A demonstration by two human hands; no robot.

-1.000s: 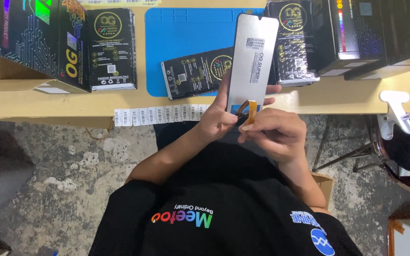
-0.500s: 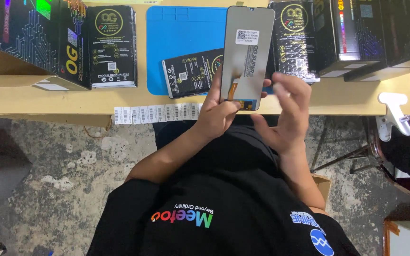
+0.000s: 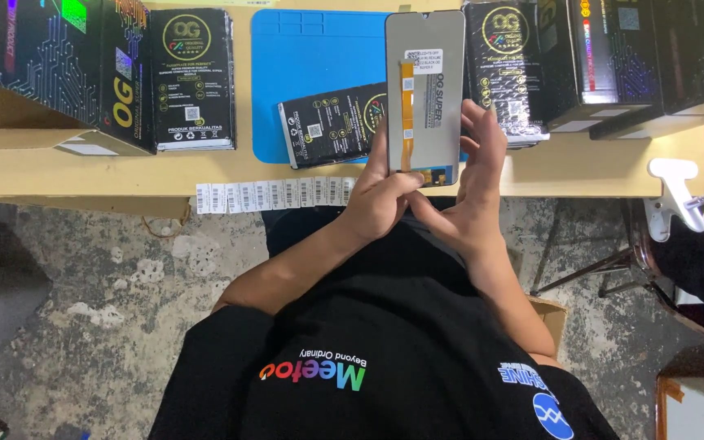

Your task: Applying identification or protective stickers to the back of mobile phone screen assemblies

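Phone screen panel [image 3: 427, 77]: flat, thin, grey rectangle with rounded corners, matte back facing up, an orange flex ribbon [image 3: 407, 114] running down its length and a small white label near the top. Held upright over the blue mat [image 3: 311, 73], its top edge above the mat's far right corner.

Left hand [image 3: 376, 200]: fingers curled shut around the panel's lower left edge, thumb at the bottom.

Right hand [image 3: 470, 191]: fingers spread fairly wide, tips resting along the panel's right edge, palm below it.

Blue mat: smooth, rubbery-looking, rectangular with rounded corners.

Black box [image 3: 332, 122]: glossy printed carton, lying tilted on the mat's near edge, just left of the panel.

Further black cartons [image 3: 193, 77] stand left and right of the mat.

Table [image 3: 572, 163]: pale tan wood-look top. A strip of white barcode stickers [image 3: 275, 194] hangs along its near edge, below the mat.

Floor [image 3: 107, 310]: rough, mottled grey concrete.
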